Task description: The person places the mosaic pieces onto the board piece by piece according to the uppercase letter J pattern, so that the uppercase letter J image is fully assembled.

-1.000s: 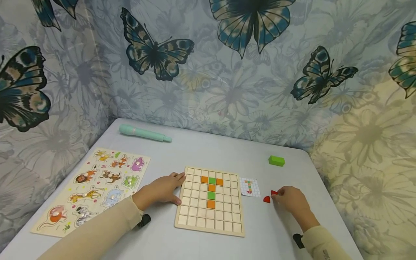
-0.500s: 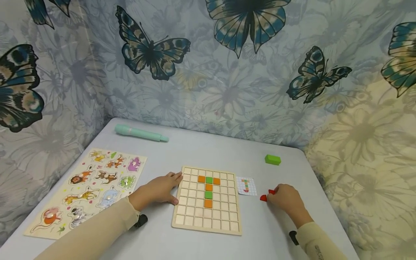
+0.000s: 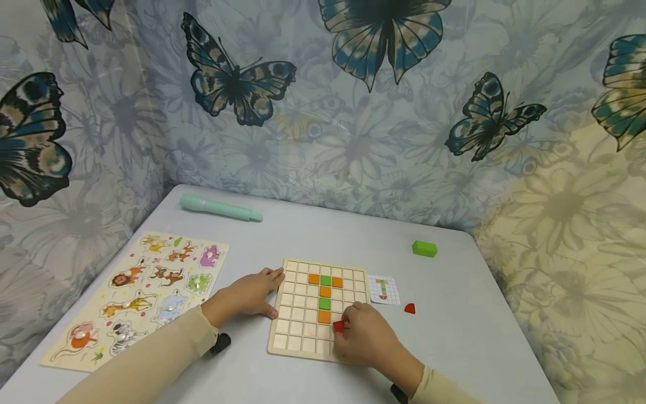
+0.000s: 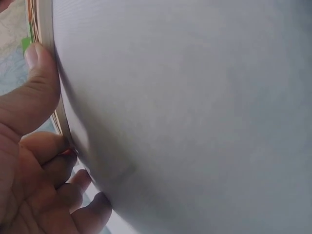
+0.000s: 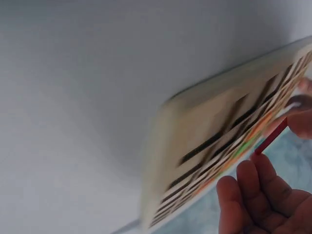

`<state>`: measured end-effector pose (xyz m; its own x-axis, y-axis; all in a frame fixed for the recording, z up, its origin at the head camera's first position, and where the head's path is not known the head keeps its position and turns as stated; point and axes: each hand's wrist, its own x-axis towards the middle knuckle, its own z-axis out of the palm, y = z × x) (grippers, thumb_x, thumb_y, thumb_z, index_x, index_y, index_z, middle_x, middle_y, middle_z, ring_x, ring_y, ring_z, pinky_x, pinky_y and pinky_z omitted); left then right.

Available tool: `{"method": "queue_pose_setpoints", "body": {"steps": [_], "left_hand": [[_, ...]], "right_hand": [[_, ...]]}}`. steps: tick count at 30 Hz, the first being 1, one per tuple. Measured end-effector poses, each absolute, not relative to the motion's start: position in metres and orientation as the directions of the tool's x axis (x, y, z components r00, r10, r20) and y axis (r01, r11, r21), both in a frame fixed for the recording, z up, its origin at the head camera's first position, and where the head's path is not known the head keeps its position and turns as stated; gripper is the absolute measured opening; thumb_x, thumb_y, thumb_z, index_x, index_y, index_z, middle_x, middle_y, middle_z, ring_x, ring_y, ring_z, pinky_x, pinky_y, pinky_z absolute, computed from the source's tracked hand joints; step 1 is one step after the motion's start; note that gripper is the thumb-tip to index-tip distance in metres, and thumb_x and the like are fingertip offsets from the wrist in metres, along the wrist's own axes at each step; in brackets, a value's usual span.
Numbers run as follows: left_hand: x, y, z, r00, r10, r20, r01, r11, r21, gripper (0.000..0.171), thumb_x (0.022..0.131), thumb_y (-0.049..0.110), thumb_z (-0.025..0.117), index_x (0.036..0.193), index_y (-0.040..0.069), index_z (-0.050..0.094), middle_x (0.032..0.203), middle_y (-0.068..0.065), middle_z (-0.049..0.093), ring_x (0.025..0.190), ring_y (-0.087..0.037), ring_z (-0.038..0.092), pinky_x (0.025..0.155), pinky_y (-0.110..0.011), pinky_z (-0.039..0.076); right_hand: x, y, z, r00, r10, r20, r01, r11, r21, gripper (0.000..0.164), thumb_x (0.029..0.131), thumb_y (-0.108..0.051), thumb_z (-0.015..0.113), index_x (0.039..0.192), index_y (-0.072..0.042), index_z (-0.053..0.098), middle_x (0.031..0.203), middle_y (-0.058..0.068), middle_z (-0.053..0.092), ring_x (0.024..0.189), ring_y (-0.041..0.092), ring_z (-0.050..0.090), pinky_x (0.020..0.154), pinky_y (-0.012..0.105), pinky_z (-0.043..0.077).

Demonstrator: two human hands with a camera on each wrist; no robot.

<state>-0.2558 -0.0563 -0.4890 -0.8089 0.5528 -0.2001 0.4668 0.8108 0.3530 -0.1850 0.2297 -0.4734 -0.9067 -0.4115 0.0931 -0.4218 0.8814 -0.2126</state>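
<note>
A wooden grid board (image 3: 298, 328) lies on the table, with several orange and green square tiles (image 3: 324, 303) set in a T shape. My left hand (image 3: 250, 294) rests against its left edge; in the left wrist view the thumb (image 4: 43, 80) presses that side. My right hand (image 3: 367, 339) is over the board's lower right part and pinches a small red tile (image 3: 338, 326) just below and right of the lowest orange tile. The right wrist view shows this red tile edge-on between thumb and fingertips, above the grid. Another red tile (image 3: 410, 308), rounded on one side, lies right of the board.
A small pattern card (image 3: 383, 290) lies at the board's right side. Farther back on the right is a green block (image 3: 424, 248). An animal peg puzzle (image 3: 189, 303) covers the left of the table, and a mint-green tube-shaped object (image 3: 220, 207) lies behind it.
My right hand has picked up one of the two red tiles at the right and carried it left over the board. My left hand stays at the board's edge.
</note>
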Motion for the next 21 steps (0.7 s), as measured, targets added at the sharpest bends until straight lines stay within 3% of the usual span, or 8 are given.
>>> {"method": "queue_pose_setpoints", "body": {"steps": [7,14,21], "left_hand": [[-0.259,-0.055,-0.492,-0.810,0.550,-0.203,0.470,0.816,0.337,0.097,0.077,0.047,0.078,0.152,0.003,0.034,0.158,-0.010,0.028,0.143,-0.031,0.028,0.111,-0.045,0.031],[-0.260,-0.053,-0.489,-0.811,0.548,-0.203,0.469,0.818,0.333,0.097,0.078,0.047,0.078,0.152,0.003,0.034,0.158,-0.009,0.027,0.143,-0.031,0.027,0.111,-0.045,0.031],[-0.256,-0.055,-0.489,-0.817,0.537,-0.213,0.453,0.824,0.339,0.096,0.078,0.045,0.078,0.151,0.003,0.035,0.158,-0.009,0.027,0.143,-0.031,0.026,0.112,-0.045,0.030]], "right_hand": [[-0.186,0.210,-0.480,-0.849,-0.517,0.108,-0.528,0.829,-0.182,0.016,0.070,-0.019,0.072,0.066,-0.014,0.058,0.063,-0.010,0.045,0.060,0.008,0.040,0.054,0.022,0.039],[-0.189,0.210,-0.476,-0.875,-0.480,0.059,-0.481,0.853,-0.204,0.025,0.078,-0.035,0.079,0.079,-0.013,0.066,0.070,-0.012,0.049,0.067,0.008,0.044,0.060,0.023,0.044],[-0.191,0.204,-0.480,-0.846,-0.531,0.050,-0.521,0.804,-0.285,0.010,0.083,-0.019,0.079,0.078,-0.014,0.071,0.072,-0.013,0.053,0.067,0.005,0.046,0.062,0.023,0.046]]}}
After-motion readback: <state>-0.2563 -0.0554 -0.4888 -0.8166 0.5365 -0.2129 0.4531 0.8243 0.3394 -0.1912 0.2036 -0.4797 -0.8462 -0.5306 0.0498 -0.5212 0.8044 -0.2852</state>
